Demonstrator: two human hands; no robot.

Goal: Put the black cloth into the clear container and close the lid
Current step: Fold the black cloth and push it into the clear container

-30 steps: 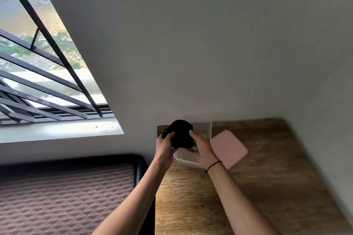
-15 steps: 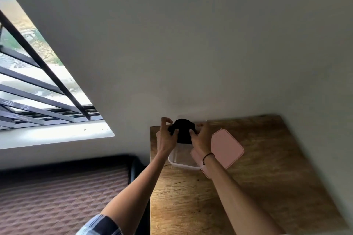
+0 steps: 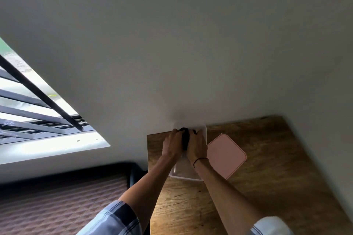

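The black cloth point(image 3: 185, 139) is bunched between both hands, down inside the far half of the clear container point(image 3: 182, 175), which stands on the wooden table against the wall. My left hand point(image 3: 172, 144) grips the cloth from the left. From the right, my right hand point(image 3: 197, 146), a black band on its wrist, presses on the cloth. The pink lid point(image 3: 226, 155) lies flat on the table, just right of the container. Most of the cloth is hidden by my fingers.
The wooden table point(image 3: 267, 168) fills the right side, with walls behind and to the right. A barred window point(image 3: 38, 112) is at the left. Below it lies a dark patterned mattress point(image 3: 57, 206) beside the table's left edge.
Both hands have lowered the cloth from above the container down into it. The camera has tilted and moved closer, so the table looks larger.
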